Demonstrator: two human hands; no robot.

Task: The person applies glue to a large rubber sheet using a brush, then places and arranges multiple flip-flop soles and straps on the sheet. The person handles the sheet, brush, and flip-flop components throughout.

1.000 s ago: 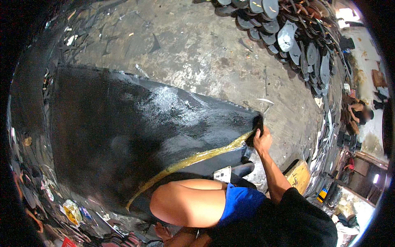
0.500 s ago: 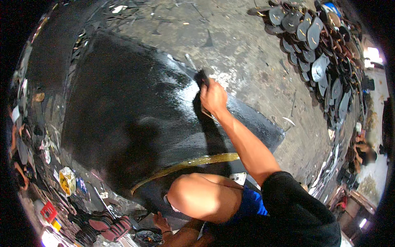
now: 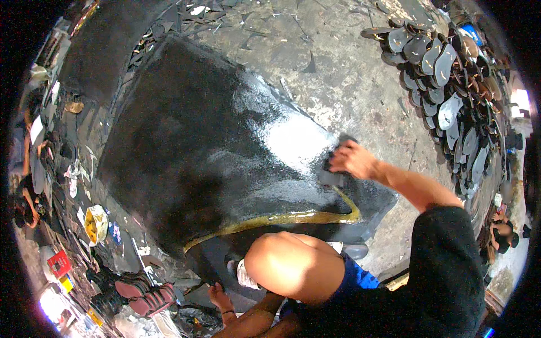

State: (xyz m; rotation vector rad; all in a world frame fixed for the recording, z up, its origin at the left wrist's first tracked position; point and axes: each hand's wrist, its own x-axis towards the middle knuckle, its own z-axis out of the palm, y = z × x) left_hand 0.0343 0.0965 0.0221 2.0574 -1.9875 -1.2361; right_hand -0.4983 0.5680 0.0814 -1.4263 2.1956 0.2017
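Observation:
My right hand [image 3: 354,160] is closed around a dark flat piece [image 3: 331,178], blurred by motion, at the right part of a large black sheet [image 3: 163,129]. The sheet lies on the floor with a wet, glossy patch [image 3: 293,141] beside the hand. A thick line of yellowish glue-like liquid [image 3: 270,219] curves along the near side and bends up toward the dark piece. Low in the picture, by my bent knee [image 3: 270,262], my left hand [image 3: 218,297] has its fingers stretched and apart, with nothing visible in them; a dark band circles its wrist.
Many dark sole-shaped pieces [image 3: 434,62] are heaped at the far right. Reddish striped sandals [image 3: 152,298] lie at the lower left, near a yellow-and-white container [image 3: 96,225]. Scraps [image 3: 197,10] litter the far floor. Another person [image 3: 501,231] is at the right edge.
My right hand has swept right and nearer with the dark piece. The yellowish line now shows a bend at its right end, and the bright wet patch looks larger. The view has shifted slightly.

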